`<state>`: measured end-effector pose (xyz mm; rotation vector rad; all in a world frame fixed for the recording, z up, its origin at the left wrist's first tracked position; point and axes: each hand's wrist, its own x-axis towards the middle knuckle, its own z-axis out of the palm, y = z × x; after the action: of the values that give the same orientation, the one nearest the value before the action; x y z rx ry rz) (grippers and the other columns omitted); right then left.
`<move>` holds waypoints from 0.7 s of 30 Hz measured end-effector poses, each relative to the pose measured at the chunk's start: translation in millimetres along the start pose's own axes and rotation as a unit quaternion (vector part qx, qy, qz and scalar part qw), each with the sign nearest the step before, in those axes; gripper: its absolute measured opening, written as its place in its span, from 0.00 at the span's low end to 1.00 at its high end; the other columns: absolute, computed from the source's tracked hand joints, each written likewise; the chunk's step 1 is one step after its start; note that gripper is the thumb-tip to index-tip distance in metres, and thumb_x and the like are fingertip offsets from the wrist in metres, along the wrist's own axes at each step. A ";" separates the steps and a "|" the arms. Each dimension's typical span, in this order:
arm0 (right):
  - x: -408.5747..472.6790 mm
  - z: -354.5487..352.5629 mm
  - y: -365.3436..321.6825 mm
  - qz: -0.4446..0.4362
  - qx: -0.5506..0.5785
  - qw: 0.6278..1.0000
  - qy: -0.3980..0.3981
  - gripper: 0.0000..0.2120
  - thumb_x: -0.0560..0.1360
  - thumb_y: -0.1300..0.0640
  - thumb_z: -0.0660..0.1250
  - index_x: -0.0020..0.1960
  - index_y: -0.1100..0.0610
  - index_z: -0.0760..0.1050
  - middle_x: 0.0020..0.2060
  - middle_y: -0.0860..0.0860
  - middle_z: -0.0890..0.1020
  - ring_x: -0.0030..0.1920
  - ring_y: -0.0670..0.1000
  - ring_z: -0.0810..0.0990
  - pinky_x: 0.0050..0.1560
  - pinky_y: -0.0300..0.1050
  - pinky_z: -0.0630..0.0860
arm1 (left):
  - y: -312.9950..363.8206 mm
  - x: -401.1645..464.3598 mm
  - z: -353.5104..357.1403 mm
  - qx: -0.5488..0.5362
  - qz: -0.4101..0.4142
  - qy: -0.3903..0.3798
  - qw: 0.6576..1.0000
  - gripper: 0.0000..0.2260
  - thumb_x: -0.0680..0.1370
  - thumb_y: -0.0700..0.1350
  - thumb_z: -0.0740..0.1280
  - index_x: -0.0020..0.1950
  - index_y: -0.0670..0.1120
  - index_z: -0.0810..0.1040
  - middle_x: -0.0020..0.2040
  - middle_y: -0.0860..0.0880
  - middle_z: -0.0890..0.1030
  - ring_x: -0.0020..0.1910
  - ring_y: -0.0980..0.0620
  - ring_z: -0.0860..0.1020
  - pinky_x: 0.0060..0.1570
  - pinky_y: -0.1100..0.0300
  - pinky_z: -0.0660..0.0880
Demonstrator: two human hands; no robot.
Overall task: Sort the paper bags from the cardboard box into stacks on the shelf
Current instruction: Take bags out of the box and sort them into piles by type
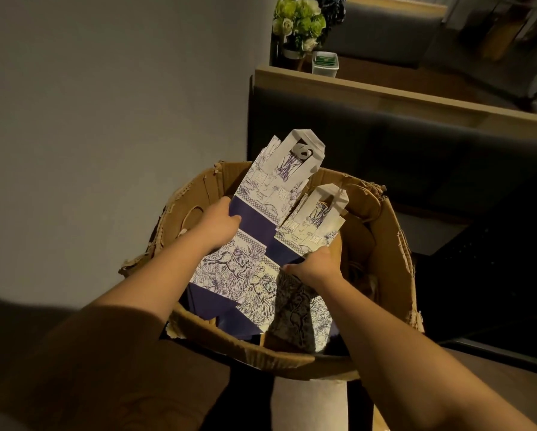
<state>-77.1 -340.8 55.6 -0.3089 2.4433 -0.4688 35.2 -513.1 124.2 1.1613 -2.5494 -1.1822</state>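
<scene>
The cardboard box [382, 244] fills the middle of the view, its rim torn and ragged, with a cut hand-hole in the wall at nine o'clock. Beyond it, from twelve to three o'clock, runs a dark bench back with a pale wooden ledge [385, 98]; whether this is the shelf meant by the task cannot be told. On that ledge at twelve o'clock stand green and white flowers [298, 21] and just beside them a small white container [324, 63].

Inside the box the paper bags [261, 231] stand folded flat, printed with animals and foliage and crossed by navy bands. A taller one leans toward twelve o'clock with its flat paper handle above the rim, and a shorter one lies against it toward two o'clock. Brown bags with cord handles sit deeper, at three o'clock.

The left hand [220, 225] grips the tall bag's edge at nine o'clock, thumb over the navy band. The right hand [315, 265] pinches the lower edge of the shorter bag at five o'clock.

These bags are probably light and fairly stiff while folded, though smooth enough to slide apart in a bundle. Holding both side edges, not the handles, should keep the creases flat and the handles untorn
</scene>
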 end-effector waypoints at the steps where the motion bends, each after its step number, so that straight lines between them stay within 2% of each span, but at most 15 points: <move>1: -1.3 -2.5 0.1 0.008 0.000 1.000 -0.006 0.38 0.62 0.31 0.73 0.56 0.60 0.72 0.38 0.51 0.74 0.34 0.49 0.74 0.25 0.42 0.68 | -0.9 0.0 0.7 -0.001 -0.002 0.001 1.000 0.11 0.82 0.42 0.61 0.63 0.42 0.70 0.58 0.45 0.76 0.49 0.49 0.72 0.40 0.58 0.67; 2: -5.0 -6.2 -0.5 0.011 0.003 1.000 -0.010 0.39 0.64 0.31 0.72 0.58 0.62 0.74 0.42 0.53 0.76 0.38 0.49 0.76 0.29 0.42 0.74 | -1.4 0.0 1.4 0.000 -0.002 0.004 1.000 0.11 0.82 0.43 0.61 0.63 0.42 0.70 0.58 0.44 0.76 0.49 0.48 0.72 0.43 0.57 0.67; 3: -7.4 -9.6 0.3 0.014 0.012 1.000 -0.016 0.38 0.67 0.33 0.71 0.60 0.64 0.74 0.47 0.55 0.78 0.44 0.51 0.78 0.39 0.44 0.79 | -1.3 -0.4 2.1 -0.001 -0.003 0.006 1.000 0.11 0.82 0.43 0.61 0.63 0.42 0.70 0.58 0.44 0.76 0.49 0.48 0.72 0.44 0.57 0.67; 4: -7.0 -11.1 2.3 0.010 0.028 0.999 -0.018 0.37 0.69 0.36 0.71 0.61 0.66 0.73 0.52 0.57 0.78 0.51 0.54 0.79 0.51 0.47 0.79 | -1.1 -0.9 2.6 -0.002 -0.003 0.008 1.000 0.11 0.82 0.42 0.61 0.63 0.42 0.70 0.57 0.45 0.76 0.49 0.48 0.72 0.45 0.56 0.67; 5: -10.5 -13.4 2.2 0.010 0.051 0.999 -0.017 0.36 0.70 0.39 0.72 0.62 0.68 0.71 0.54 0.57 0.77 0.57 0.57 0.77 0.59 0.48 0.77 | -1.0 -1.2 3.0 -0.004 -0.003 0.008 1.000 0.11 0.82 0.42 0.60 0.63 0.42 0.70 0.56 0.45 0.76 0.49 0.48 0.73 0.45 0.56 0.67; 6: -13.4 -15.4 2.8 0.009 0.071 0.997 -0.019 0.36 0.70 0.42 0.73 0.63 0.69 0.69 0.55 0.57 0.76 0.60 0.58 0.76 0.61 0.49 0.74 | -0.8 -1.8 3.5 -0.005 -0.001 0.008 1.000 0.10 0.82 0.43 0.60 0.63 0.43 0.70 0.55 0.46 0.76 0.49 0.48 0.73 0.44 0.56 0.67; 9: -15.5 -20.7 -1.2 0.017 0.084 0.993 -0.082 0.37 0.67 0.43 0.76 0.64 0.67 0.70 0.59 0.58 0.77 0.60 0.59 0.76 0.60 0.50 0.75 | 1.5 -4.7 3.4 -0.006 0.006 0.012 1.000 0.10 0.82 0.43 0.60 0.62 0.43 0.70 0.55 0.47 0.76 0.49 0.47 0.75 0.44 0.56 0.69; 11: -13.7 -29.4 -2.2 0.003 0.058 0.992 -0.116 0.31 0.68 0.44 0.76 0.58 0.66 0.73 0.50 0.57 0.78 0.54 0.57 0.77 0.56 0.49 0.75 | 4.8 -6.5 2.7 -0.013 0.012 0.020 1.000 0.10 0.82 0.43 0.60 0.62 0.44 0.70 0.55 0.47 0.76 0.50 0.47 0.75 0.44 0.55 0.70; 13: -12.8 -39.9 -2.2 -0.028 0.036 0.992 -0.119 0.27 0.68 0.45 0.77 0.53 0.66 0.76 0.47 0.56 0.79 0.50 0.55 0.77 0.53 0.46 0.73 | 8.9 -8.2 0.0 -0.021 0.017 0.032 0.999 0.09 0.82 0.42 0.60 0.61 0.44 0.70 0.54 0.47 0.76 0.49 0.48 0.75 0.42 0.56 0.70; 15: -13.0 -52.2 0.2 -0.077 0.056 0.989 -0.115 0.27 0.66 0.51 0.79 0.58 0.65 0.79 0.56 0.57 0.82 0.54 0.55 0.80 0.58 0.46 0.75 | 12.2 -9.5 -3.9 -0.034 0.022 0.050 0.998 0.08 0.82 0.42 0.59 0.61 0.44 0.69 0.53 0.47 0.76 0.49 0.48 0.75 0.42 0.56 0.70; 16: -15.6 -60.3 2.0 -0.104 0.072 0.986 -0.111 0.25 0.66 0.55 0.80 0.60 0.64 0.79 0.56 0.57 0.82 0.54 0.54 0.80 0.58 0.45 0.76 | 13.7 -10.2 -5.9 -0.039 0.024 0.063 0.997 0.09 0.82 0.42 0.59 0.61 0.44 0.69 0.53 0.47 0.75 0.49 0.48 0.75 0.44 0.55 0.70; 18: -25.5 -81.4 4.3 -0.126 0.093 0.982 -0.102 0.20 0.67 0.63 0.78 0.57 0.63 0.80 0.52 0.53 0.82 0.49 0.51 0.80 0.48 0.39 0.76 | 17.6 -12.4 -9.9 -0.045 0.026 0.096 0.994 0.09 0.82 0.42 0.59 0.62 0.44 0.69 0.53 0.48 0.75 0.47 0.49 0.75 0.43 0.55 0.70; 21: -38.3 -114.6 7.8 -0.140 0.121 0.979 -0.084 0.17 0.68 0.66 0.76 0.56 0.62 0.81 0.48 0.53 0.82 0.47 0.50 0.78 0.48 0.41 0.74 | 24.0 -18.1 -14.4 -0.065 0.023 0.153 0.986 0.09 0.82 0.41 0.59 0.62 0.45 0.69 0.53 0.49 0.75 0.47 0.49 0.74 0.40 0.58 0.68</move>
<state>-119.1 -291.8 158.1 -0.5685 2.1592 -0.8192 39.0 -499.8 154.5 1.1464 -2.2258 -1.0493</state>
